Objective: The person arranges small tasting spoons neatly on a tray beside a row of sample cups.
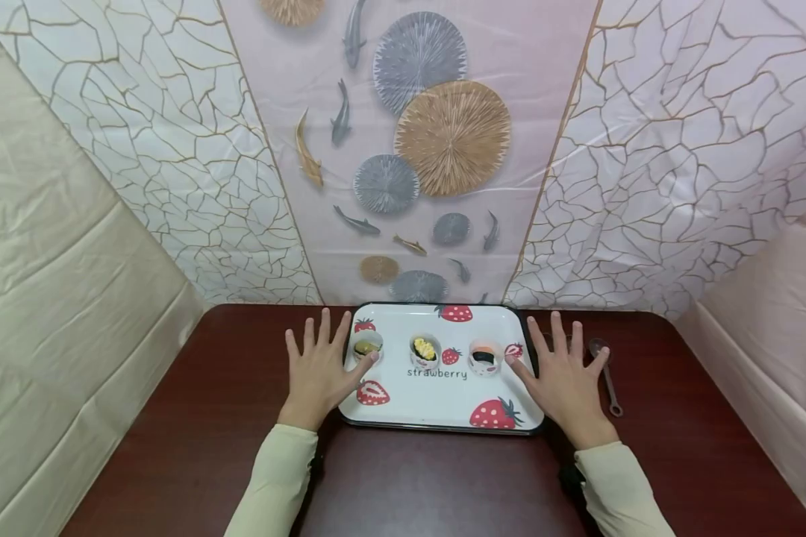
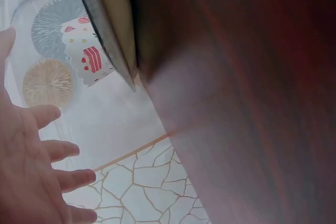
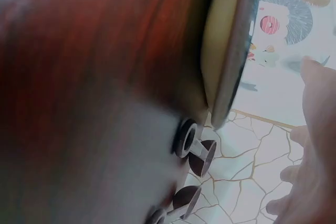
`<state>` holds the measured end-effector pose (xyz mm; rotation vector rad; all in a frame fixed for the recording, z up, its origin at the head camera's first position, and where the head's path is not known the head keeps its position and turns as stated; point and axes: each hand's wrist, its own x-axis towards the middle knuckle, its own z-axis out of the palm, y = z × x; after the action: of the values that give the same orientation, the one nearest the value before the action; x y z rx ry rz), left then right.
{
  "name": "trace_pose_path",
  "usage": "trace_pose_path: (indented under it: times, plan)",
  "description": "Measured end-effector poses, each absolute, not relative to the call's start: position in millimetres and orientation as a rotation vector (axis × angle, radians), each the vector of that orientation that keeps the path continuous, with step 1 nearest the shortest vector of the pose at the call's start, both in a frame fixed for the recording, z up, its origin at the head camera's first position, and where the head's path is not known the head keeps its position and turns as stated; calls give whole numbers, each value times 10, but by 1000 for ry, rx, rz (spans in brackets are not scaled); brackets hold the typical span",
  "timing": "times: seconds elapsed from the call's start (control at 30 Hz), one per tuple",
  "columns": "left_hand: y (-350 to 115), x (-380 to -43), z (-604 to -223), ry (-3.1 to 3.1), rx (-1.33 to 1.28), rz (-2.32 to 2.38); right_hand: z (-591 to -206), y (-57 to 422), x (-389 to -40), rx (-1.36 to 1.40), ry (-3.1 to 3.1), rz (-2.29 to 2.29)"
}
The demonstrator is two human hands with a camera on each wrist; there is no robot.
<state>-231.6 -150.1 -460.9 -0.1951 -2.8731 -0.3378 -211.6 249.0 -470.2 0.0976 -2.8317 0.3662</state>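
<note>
Both hands are spread with straight fingers and hold nothing. My left hand [image 1: 318, 373] is at the left edge of a white strawberry-print tray [image 1: 416, 406], its thumb over the rim near a paper cup with a greenish piece [image 1: 366, 347]. On the right, my right hand [image 1: 567, 384] has its thumb beside a cup with an orange-topped, dark-banded sushi piece [image 1: 483, 354]. Between them stands a cup with a yellow-topped sushi piece [image 1: 424, 347]. The left wrist view shows a cake-print paper cup [image 2: 86, 59] above the tray's edge, past the palm [image 2: 23, 166].
A dark long-handled spoon [image 1: 612, 384] lies right of my right hand. In the right wrist view a second spoon [image 3: 186, 198] shows beside it. The brown table [image 1: 195, 418] meets a patterned cloth backdrop [image 1: 443, 231] behind the tray, with beige cloth [image 1: 60, 335] at the sides.
</note>
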Motion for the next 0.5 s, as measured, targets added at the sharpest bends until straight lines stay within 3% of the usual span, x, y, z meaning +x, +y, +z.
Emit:
trace_pose_path:
  times: [0.5]
  plan:
    - [-1506,-2204,-4524,-2916,-228,-757,-4570,2440,-1946,111,-2794,420]
